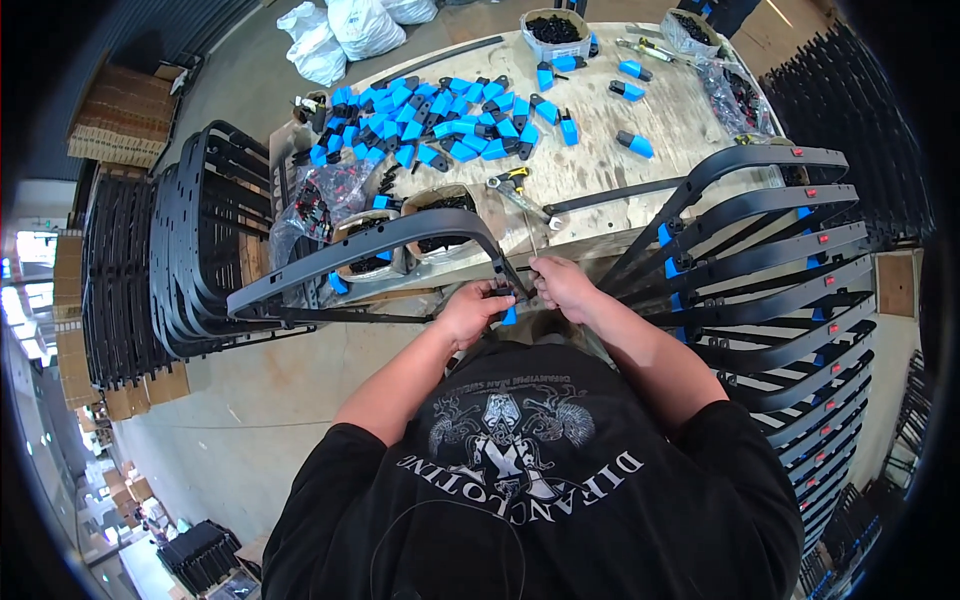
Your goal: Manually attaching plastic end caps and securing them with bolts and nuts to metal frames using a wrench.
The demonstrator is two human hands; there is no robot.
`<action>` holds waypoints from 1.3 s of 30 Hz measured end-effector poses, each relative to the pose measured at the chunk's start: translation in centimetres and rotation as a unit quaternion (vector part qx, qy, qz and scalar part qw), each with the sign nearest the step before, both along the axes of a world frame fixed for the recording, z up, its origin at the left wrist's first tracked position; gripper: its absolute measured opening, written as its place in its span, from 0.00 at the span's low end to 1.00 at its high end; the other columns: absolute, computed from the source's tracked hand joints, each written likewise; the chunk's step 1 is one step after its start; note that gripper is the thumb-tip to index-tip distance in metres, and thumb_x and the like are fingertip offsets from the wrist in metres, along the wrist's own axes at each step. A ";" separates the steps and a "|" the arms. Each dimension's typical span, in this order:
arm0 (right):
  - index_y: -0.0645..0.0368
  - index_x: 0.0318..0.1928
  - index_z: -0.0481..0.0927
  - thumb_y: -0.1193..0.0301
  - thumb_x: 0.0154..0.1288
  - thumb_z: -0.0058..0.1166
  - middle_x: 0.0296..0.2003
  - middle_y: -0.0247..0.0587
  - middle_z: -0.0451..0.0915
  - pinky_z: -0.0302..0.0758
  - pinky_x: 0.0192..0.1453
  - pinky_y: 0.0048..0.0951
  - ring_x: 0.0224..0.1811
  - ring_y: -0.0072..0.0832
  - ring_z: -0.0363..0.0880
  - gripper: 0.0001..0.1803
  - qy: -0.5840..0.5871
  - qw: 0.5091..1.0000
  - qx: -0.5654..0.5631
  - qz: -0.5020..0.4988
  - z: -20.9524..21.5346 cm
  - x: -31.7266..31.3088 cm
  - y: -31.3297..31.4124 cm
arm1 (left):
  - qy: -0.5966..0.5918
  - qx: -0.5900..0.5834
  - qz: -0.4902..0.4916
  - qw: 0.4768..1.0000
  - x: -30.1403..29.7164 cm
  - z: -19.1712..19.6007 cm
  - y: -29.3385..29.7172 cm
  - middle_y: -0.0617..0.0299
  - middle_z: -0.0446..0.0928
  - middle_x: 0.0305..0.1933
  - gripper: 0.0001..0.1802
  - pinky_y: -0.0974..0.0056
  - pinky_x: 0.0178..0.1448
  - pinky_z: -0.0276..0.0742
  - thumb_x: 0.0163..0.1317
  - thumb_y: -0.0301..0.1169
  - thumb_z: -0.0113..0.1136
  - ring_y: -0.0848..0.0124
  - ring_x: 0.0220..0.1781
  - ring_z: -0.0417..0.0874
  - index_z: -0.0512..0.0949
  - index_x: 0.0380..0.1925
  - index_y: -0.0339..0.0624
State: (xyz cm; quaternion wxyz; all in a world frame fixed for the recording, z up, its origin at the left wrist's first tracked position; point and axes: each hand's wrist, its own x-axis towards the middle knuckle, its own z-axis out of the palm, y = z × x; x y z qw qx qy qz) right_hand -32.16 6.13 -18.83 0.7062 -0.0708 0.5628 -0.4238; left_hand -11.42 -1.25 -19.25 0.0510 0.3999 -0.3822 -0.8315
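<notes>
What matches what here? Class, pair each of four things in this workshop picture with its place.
Things:
1. blue-and-black clips
2. white bags
3. stack of finished black frames
4. cardboard boxes

Places:
A. on the floor beyond the table's far left corner
B. to the person's right, leaning in a row
C. spread over the plywood tabletop
D. far left, beside the dark wall

Pairs: 1-C, 2-A, 3-B, 4-D

The left hand and right hand meanwhile grip the corner of a curved black frame at the table edge.

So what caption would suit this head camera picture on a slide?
Both hands, left hand and right hand, grip a curved black frame beside a plywood table strewn with blue clips.
</notes>
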 end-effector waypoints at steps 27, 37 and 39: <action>0.51 0.33 0.72 0.59 0.74 0.50 0.20 0.22 0.62 0.54 0.25 0.25 0.21 0.18 0.57 0.13 0.052 0.993 0.105 -0.004 2.4 2.0 2.7 | -0.009 -0.058 0.000 0.998 0.0 -3.9 0.0 0.61 0.83 0.47 0.19 0.66 0.56 0.77 0.62 0.29 0.70 0.73 0.48 0.82 0.81 0.52 0.34; 0.51 0.32 0.71 0.56 0.76 0.47 0.18 0.20 0.58 0.49 0.24 0.27 0.19 0.18 0.55 0.16 0.041 0.995 0.088 0.007 0.2 0.6 4.5 | -0.083 -0.147 -0.001 0.986 -0.4 -2.3 0.0 0.61 0.85 0.39 0.14 0.66 0.48 0.79 0.62 0.32 0.71 0.74 0.38 0.82 0.84 0.43 0.34; 0.51 0.33 0.71 0.57 0.76 0.47 0.18 0.21 0.59 0.50 0.24 0.27 0.19 0.18 0.55 0.15 0.057 0.994 0.096 0.016 0.1 0.7 4.7 | -0.073 -0.144 0.002 0.987 -0.5 -3.0 0.3 0.61 0.85 0.38 0.14 0.66 0.48 0.79 0.63 0.32 0.71 0.74 0.38 0.82 0.84 0.43 0.33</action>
